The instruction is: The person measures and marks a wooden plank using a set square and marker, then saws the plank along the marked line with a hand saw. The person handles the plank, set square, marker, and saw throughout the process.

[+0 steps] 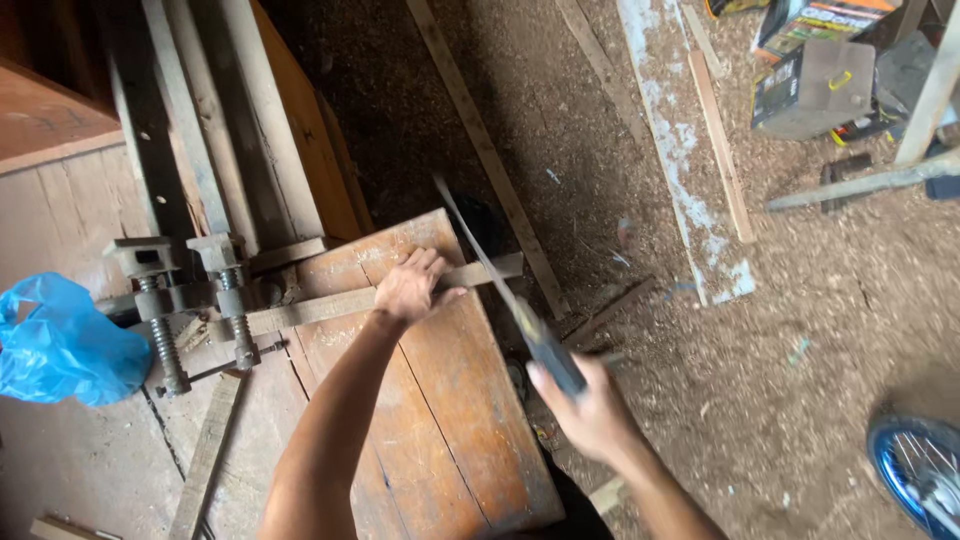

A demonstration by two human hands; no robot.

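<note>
Pressing left hand (408, 288) flat on narrow pale wooden strip (340, 303) across reddish wooden tabletop (450, 420); right hand (590, 412) gripping dark-handled handsaw (500, 290).

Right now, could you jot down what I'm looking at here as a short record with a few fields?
place: workshop floor covered in sawdust
left hand: presses a thin wooden strip flat on a reddish wooden board
right hand: grips the dark handle of a handsaw, blade crossing the strip near its end
clamps: two metal screw clamps beside the board, to the left
nearby: blue plastic bag, loose planks, blue wheel
</note>
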